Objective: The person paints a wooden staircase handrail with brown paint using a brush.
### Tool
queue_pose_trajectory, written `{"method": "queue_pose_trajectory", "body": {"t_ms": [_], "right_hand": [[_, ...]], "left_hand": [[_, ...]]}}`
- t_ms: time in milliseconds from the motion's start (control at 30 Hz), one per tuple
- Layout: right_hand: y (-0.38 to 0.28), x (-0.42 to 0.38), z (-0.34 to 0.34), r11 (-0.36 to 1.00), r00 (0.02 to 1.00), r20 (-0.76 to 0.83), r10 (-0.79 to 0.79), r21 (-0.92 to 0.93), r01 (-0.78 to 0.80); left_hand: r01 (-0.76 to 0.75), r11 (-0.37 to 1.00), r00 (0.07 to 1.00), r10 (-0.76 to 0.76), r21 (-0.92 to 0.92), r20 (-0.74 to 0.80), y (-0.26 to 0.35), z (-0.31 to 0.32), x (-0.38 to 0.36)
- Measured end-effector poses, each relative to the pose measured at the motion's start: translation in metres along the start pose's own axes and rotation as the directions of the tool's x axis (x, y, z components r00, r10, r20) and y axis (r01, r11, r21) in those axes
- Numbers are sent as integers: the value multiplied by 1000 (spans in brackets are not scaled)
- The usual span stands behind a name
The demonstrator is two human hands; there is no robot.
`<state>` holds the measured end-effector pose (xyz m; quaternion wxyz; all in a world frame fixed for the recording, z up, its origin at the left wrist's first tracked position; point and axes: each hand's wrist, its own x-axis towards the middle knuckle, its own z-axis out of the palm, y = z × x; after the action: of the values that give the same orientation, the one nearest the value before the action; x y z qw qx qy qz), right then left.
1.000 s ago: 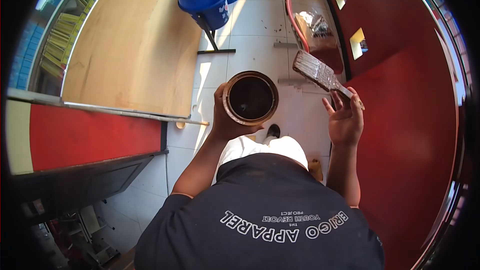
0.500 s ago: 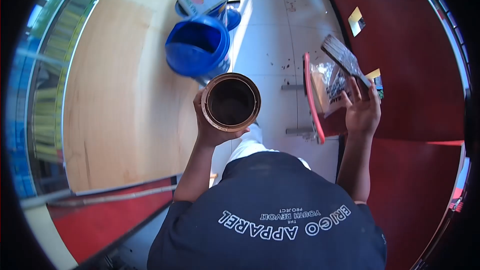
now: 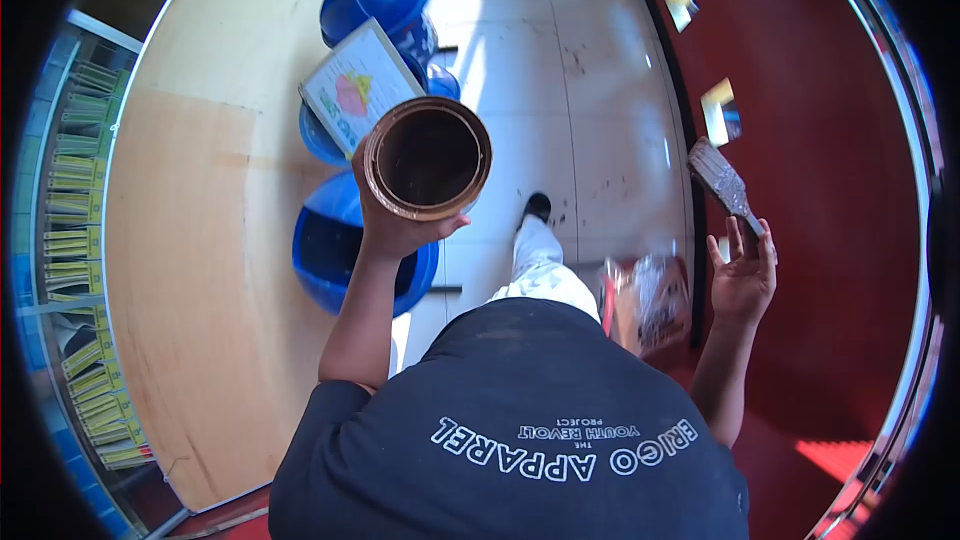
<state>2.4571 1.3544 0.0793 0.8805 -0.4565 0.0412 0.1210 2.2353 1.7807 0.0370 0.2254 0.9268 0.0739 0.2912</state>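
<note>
My left hand (image 3: 395, 230) is wrapped round the lower side of a round paint can (image 3: 428, 158), which is open at the top and dark brown inside. How much paint it holds I cannot make out. Off to the right, my right hand (image 3: 744, 285) grips the handle end of a paintbrush (image 3: 718, 178) between its fingers, palm turned up. The brush has wide bristles that look coated with greyish-brown paint and point up and away from me, close to the dark red panel (image 3: 830, 210).
Blue bins (image 3: 375, 0) stand along the left, with a framed sign (image 3: 362, 85) among them. A pale wooden board (image 3: 200, 270) fills the left side, with shelves of yellow-labelled files (image 3: 75, 210) beyond. A plastic-wrapped item (image 3: 645, 305) sits low at right on the tiled floor (image 3: 600, 130).
I have walked forward, so the bins and the plastic-wrapped item have come nearer my body. The can has shifted slightly left and forward; the brush has moved slightly right.
</note>
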Motion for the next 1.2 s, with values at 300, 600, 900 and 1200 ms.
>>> {"method": "queue_pose_trajectory", "body": {"t_ms": [300, 600, 900, 1200], "right_hand": [[75, 325, 283, 998, 948, 314, 58, 8, -63], [154, 571, 468, 986, 871, 463, 163, -64, -151], [139, 792, 642, 903, 695, 715, -77, -245, 352], [311, 1091, 819, 918, 763, 537, 361, -62, -390]], "left_hand": [[216, 968, 972, -226, -131, -63, -105, 53, 230], [106, 846, 882, -322, -522, -343, -291, 168, 467], [126, 819, 956, -251, -560, -152, -465, 211, 747], [126, 802, 863, -379, -584, -335, -650, 256, 961]]}}
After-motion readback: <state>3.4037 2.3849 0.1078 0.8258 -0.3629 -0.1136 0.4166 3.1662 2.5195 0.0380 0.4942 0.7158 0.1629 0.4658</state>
